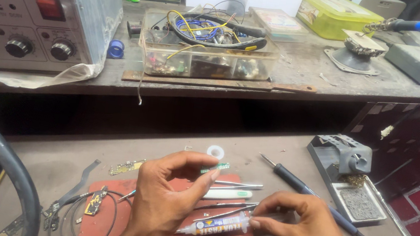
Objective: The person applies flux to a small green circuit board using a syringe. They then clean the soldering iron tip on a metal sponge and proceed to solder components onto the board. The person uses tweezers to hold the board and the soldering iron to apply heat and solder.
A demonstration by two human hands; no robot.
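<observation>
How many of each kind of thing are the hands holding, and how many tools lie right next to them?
Glue tube, held by the right hand: 1
Small green circuit strip, pinched by the left hand: 1
Tweezers: 2
Dark-handled screwdriver: 1
White tape roll: 1
Total: 6
</observation>
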